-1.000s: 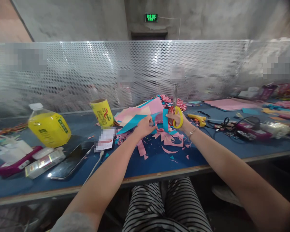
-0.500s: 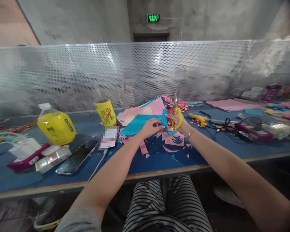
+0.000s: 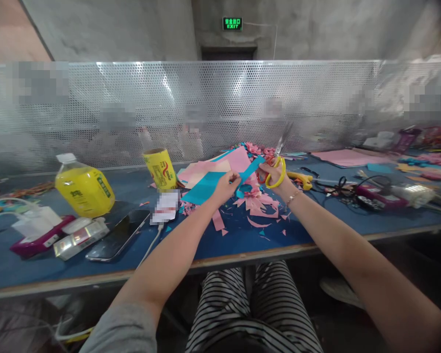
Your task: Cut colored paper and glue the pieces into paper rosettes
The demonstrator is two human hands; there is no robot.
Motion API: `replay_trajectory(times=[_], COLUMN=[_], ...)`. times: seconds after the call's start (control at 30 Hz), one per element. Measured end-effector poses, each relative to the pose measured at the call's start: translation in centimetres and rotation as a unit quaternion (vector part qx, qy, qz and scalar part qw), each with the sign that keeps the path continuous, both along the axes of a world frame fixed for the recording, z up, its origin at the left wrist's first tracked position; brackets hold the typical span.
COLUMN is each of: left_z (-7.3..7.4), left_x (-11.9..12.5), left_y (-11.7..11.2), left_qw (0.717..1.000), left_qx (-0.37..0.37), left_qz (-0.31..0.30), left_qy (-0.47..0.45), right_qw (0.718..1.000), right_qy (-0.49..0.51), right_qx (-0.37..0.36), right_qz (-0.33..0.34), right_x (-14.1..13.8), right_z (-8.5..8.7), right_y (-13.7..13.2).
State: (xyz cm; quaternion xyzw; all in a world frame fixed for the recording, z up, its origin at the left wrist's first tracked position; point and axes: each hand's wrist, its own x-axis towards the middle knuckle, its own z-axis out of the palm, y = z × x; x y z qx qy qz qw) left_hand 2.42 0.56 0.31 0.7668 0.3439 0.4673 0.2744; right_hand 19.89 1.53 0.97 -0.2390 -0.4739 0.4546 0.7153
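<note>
A narrow blue paper strip point(image 3: 252, 169) slants up to the right between my hands. My left hand point(image 3: 227, 187) is closed in a pinch at the strip's lower end. In my right hand point(image 3: 278, 175) are yellow-handled scissors point(image 3: 276, 182), their blades pointing up and away. The fingertips of that same hand touch the strip's upper end. A larger blue paper sheet point(image 3: 204, 189) lies beside and partly behind my left hand. Below the hands are pink paper scraps point(image 3: 262, 206), some cut into pointed shapes.
Pink and cream sheets point(image 3: 238, 161) lie behind the hands. To the left stand a yellow roll point(image 3: 160, 169), a jug of yellow liquid point(image 3: 84, 191) and a phone point(image 3: 119, 235). A yellow-handled tool point(image 3: 300, 180) and cables lie right. A perforated metal screen point(image 3: 220, 108) borders the table.
The blue strip has swung from upright to slanting. My right hand has moved slightly right, and the scissors' blades now lean right. My left hand has closed into a tighter pinch.
</note>
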Motion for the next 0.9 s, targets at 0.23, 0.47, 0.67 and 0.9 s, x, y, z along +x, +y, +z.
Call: replay_trajectory(times=[0.23,0.47,0.67,0.9], left_z=[0.6,1.2,0.7,0.4], left_x=[-0.6,-2.1,-2.9,-1.8], left_y=[0.2,1.5,2.2,1.3], left_qw=[0.993,0.977,0.974,0.986], left_qx=[0.058,0.054,0.061,0.068], left_qz=[0.083,0.169,0.180,0.134], left_qy=[-0.063,-0.117,-0.124,-0.071], right_qw=[0.967,0.818,0.759,0.730], right_qy=[-0.233,-0.564,-0.646,-0.677], right_qx=[-0.060,0.051,0.050,0.061], right_qz=[-0.087,-0.099,-0.066,-0.074], right_x=[1.9,2.7,2.6,2.3], right_z=[-0.9,-1.1,-1.4,-1.4], right_y=[0.7,-0.1,-0.5,-0.5])
